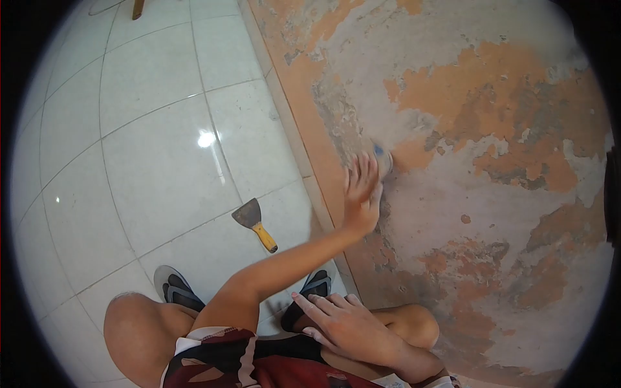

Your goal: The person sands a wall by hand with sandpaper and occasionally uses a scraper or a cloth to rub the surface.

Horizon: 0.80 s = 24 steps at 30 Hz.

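Observation:
My left hand (363, 193) reaches out to the peeling wall (453, 200) and presses a small pale grey piece with a blue patch (384, 159) against it. Most of that piece is covered by my fingers, and its kind does not show clearly. My right hand (346, 323) lies palm down over my right thigh, fingers stretched out, with nothing in it. On the floor left of my left forearm lies a putty knife (257, 226) with a wide dark blade and a yellow handle; neither hand touches it.
White glossy tiles (155, 149) cover the floor, meeting the wall at a tiled skirting (301, 149). Orange paint flakes over grey plaster. My sandalled feet (178, 286) are near the wall. A brown stick-like thing (137, 9) lies at the far top left.

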### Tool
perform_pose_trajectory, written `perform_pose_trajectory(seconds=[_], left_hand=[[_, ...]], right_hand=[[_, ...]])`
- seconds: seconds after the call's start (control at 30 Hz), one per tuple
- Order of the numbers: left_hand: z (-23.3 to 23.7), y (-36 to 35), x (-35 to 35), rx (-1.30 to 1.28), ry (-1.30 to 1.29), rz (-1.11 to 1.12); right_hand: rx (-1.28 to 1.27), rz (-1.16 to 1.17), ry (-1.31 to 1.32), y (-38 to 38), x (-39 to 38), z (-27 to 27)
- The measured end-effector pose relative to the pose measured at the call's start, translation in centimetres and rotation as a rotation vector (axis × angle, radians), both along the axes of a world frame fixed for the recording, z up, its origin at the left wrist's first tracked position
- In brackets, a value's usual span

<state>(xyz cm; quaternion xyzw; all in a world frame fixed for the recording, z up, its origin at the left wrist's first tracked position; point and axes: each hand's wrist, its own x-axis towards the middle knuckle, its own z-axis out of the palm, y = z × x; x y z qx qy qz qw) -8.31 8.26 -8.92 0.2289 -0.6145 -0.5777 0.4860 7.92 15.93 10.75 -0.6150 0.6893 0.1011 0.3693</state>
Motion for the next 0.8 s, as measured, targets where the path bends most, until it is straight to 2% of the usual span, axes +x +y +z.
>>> perform_pose_trajectory(seconds=[0.13,0.27,0.37,0.5,0.57,0.67,0.73,0.8], left_hand=[[-0.7,0.4,0.7,-0.094,-0.148,-0.027],[1.3,-7.0,-2.6,0.122,-0.090,0.203],[2.0,-8.9,-3.3,0.178,-0.126,0.184],[0.6,-0.9,-0.3,0.036,-0.023,0.093],[-0.3,1.7,0.7,-0.022,-0.104,0.020],[0.5,-3.0,-1.6,0.054,-0.116,0.134],[1.5,-8.9,-3.9,0.293,-0.066,0.209],[2.0,-11.6,-4.1,0.295,-0.154,0.187]], right_hand=[[-0.061,0.033,-0.005,-0.7,-0.5,0.5],[-0.072,-0.015,-0.064,-0.8,0.1,2.3],[-0.059,-0.019,-0.034,-0.1,0.1,2.2],[0.003,-0.021,-0.016,0.4,-0.3,1.1],[-0.076,0.016,0.032,0.5,-0.4,0.9],[-0.089,0.030,-0.009,-0.1,-0.2,2.2],[-0.088,0.026,-0.043,0.5,0.1,2.4],[-0.091,0.043,-0.057,0.9,0.4,2.4]])
